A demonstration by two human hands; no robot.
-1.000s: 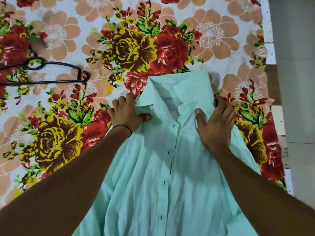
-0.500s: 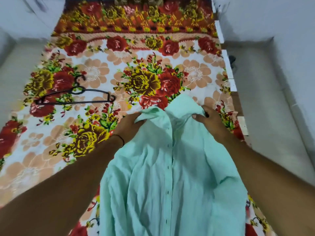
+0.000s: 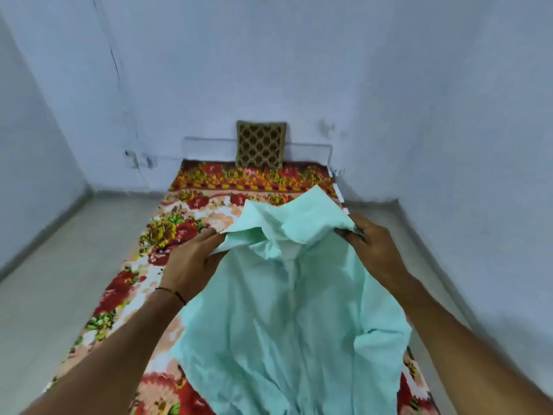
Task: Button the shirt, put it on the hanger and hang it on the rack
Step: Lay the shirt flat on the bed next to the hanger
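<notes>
Over the bed's middle, head view: a mint-green shirt [image 3: 284,324] is held up by its shoulders, collar toward the far end, body draping down to the near end.
Left hand [image 3: 191,262]: fingers curled, thumb on top, pinching the shirt's shoulder beside the collar.
Right hand [image 3: 374,250]: curled round the fabric at the other shoulder, gripping it.
Placket: blurred, so I cannot tell whether it is buttoned.
Bed [image 3: 179,232]: floral sheet in red, yellow and peach, showing along the left edge and the far end.
Cushion [image 3: 260,145]: brown, patterned, upright against the wall at the far edge.
Wrist thread [image 3: 172,293]: thin, dark, on the left wrist.
</notes>
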